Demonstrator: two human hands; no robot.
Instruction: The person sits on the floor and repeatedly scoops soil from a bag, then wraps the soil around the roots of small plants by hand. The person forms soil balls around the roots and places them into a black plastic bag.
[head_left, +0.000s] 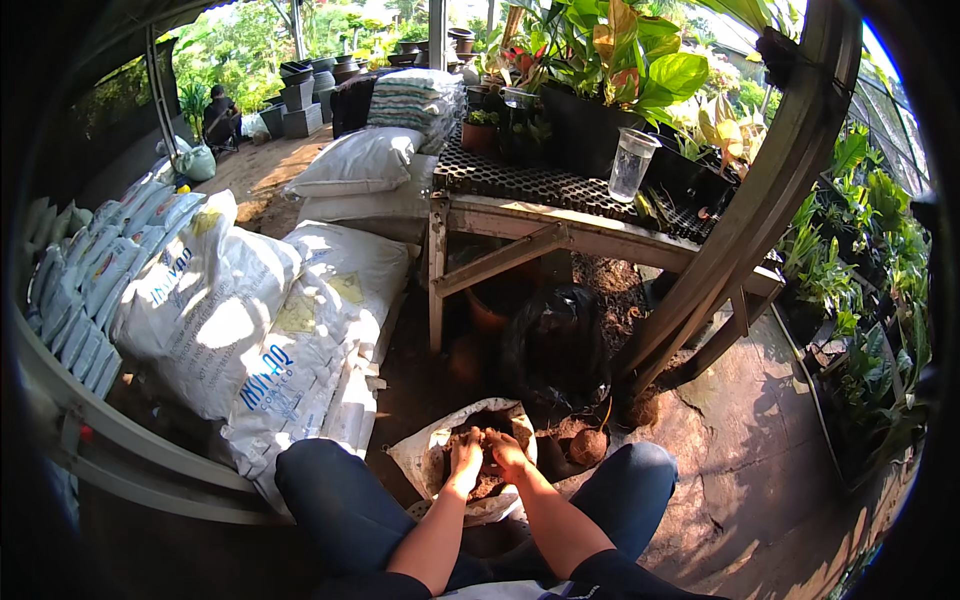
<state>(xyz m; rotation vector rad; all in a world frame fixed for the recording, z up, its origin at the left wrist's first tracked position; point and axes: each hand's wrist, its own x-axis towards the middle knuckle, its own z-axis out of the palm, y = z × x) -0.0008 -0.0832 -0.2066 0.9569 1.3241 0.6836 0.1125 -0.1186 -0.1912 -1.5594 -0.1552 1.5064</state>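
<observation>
An open white woven sack (414, 457) stands between my knees, its rim folded outward. Loose brown, soil-like growing medium (489, 487) fills the part I can see inside. Both hands are in the sack's mouth, cupped towards each other. My left hand (466, 459) and my right hand (507, 454) have some of the medium between them, and crumbs cling to the fingers. Some fingertips are hidden in it. Just right of the sack lies a round brown, coconut-like object (589, 446) with a thin yellowish stalk. Behind the sack sits a black plastic bag (559, 337), its mouth open.
Large printed white sacks (202, 315) are piled at left, beside stacked smaller packets (105, 262). Ahead stands a bench with a perforated top (517, 169), bearing potted plants and a clear plastic cup (632, 165). A slanted post (750, 217) rises at right. A person (220, 116) sits far back.
</observation>
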